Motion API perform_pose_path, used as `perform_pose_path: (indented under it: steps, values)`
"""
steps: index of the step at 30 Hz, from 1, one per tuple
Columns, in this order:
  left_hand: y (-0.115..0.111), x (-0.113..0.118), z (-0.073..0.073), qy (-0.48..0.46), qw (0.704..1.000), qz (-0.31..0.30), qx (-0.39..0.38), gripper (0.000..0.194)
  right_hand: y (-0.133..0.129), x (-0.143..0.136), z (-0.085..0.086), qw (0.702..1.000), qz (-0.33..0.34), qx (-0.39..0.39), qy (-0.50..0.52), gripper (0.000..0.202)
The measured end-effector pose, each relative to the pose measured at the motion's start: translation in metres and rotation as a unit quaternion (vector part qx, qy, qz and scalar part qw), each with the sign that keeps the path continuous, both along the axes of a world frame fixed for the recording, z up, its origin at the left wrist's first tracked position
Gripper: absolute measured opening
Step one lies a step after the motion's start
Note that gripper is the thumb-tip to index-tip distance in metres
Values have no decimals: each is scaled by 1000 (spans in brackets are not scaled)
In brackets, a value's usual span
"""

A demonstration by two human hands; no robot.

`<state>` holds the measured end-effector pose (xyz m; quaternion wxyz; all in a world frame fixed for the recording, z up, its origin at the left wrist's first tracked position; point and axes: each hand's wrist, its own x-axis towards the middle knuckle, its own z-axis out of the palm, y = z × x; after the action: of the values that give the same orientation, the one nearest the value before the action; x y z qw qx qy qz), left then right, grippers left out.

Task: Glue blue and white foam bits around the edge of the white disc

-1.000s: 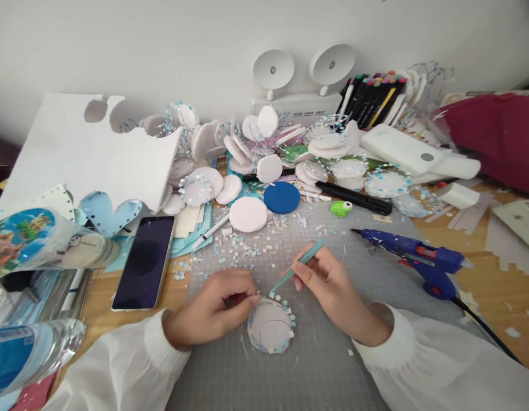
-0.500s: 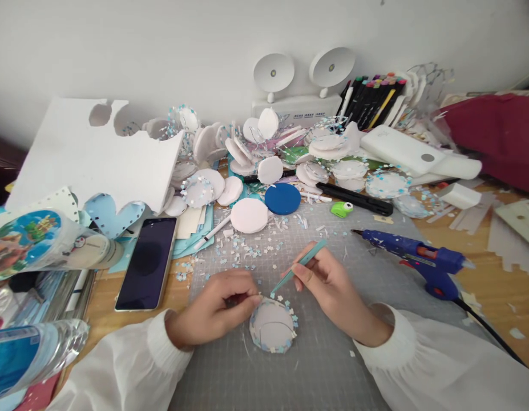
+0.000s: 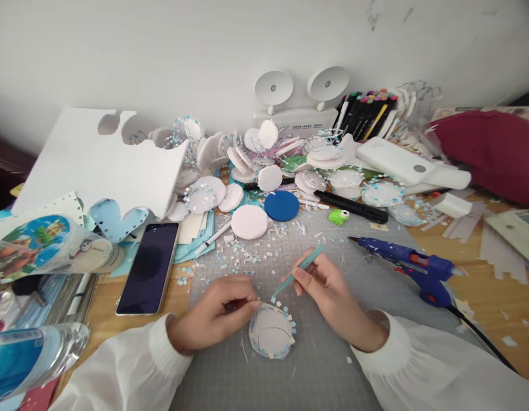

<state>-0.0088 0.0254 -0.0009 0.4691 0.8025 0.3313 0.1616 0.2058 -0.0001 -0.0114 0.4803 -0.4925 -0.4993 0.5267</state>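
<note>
A round white disc [image 3: 271, 333] lies on the grey cutting mat, its rim ringed with small blue and white paper flowers and a thin curved wire or thread across its face. My left hand [image 3: 225, 311] is closed, thumb and fingers pinching the disc's upper left edge. Teal tweezers [image 3: 299, 273] are held between the thumb and fingers of my right hand [image 3: 322, 288]. Their tips point down to the left and meet a tiny blue flower at the disc's top rim. Loose paper flowers [image 3: 247, 254] are scattered on the mat beyond both hands.
A blue glue gun [image 3: 405, 262] with its cord lies at the right. At the left are a phone [image 3: 148, 268], a plastic cup [image 3: 37, 242] and a bottle [image 3: 28, 354]. White discs [image 3: 249, 222], a blue disc [image 3: 282, 206], a black cutter [image 3: 352, 206] and a green punch [image 3: 338, 217] lie behind.
The camera view has tilted slightly, so the background sits lower. Both hands keep their holds, and the tweezer tips stay by the disc's top rim.
</note>
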Motion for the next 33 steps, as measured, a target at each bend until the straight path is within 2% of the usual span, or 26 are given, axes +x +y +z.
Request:
perform_pose_path:
  steps: [33]
  values:
    - [0,0,2,-20,1000,-18,2,32,-2,2,-1,1000,17,9,-23,26]
